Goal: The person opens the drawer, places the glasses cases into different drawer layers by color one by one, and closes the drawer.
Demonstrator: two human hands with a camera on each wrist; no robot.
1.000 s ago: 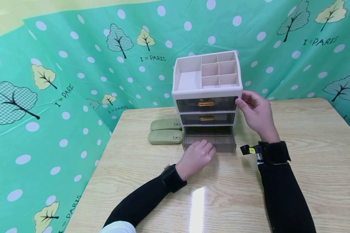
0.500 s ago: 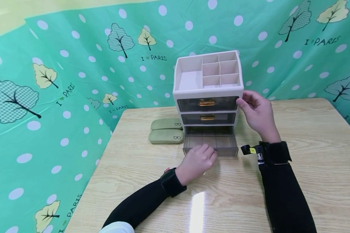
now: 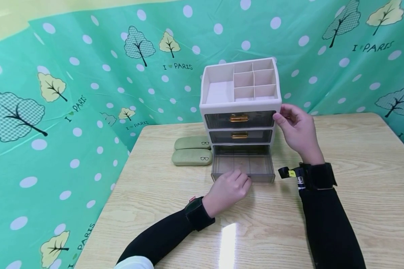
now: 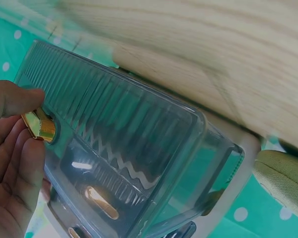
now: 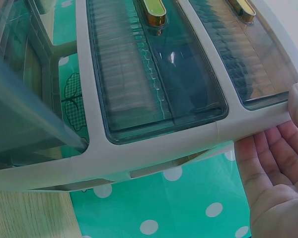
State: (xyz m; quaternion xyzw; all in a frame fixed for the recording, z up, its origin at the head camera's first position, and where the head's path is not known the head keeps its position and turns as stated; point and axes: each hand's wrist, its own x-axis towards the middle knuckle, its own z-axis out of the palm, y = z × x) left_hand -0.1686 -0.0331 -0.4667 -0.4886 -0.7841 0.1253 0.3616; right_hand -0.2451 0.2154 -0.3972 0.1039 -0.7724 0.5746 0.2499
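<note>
A white desktop drawer organizer (image 3: 240, 107) stands on the table, its lowest smoky clear drawer (image 3: 264, 178) pulled well out. My left hand (image 3: 228, 190) is at the front of that drawer. In the left wrist view, thumb and fingers pinch its gold handle (image 4: 39, 125). The visible inside of the drawer holds nothing. My right hand (image 3: 299, 131) grips the organizer's right side, with the thumb at the front edge by the top drawer (image 3: 219, 121) and the fingers along the side wall. Both upper drawers, with gold handles, are pushed in.
Two green glasses cases (image 3: 191, 157) lie one behind the other just left of the organizer. Divided compartments (image 3: 244, 80) form its open top. A green polka-dot cloth (image 3: 155, 97) hangs behind the wooden table (image 3: 175, 194).
The left hand has drawn the bottom drawer further out toward me, mostly in the first half second, then only slightly. My right hand keeps its place on the organizer's side.
</note>
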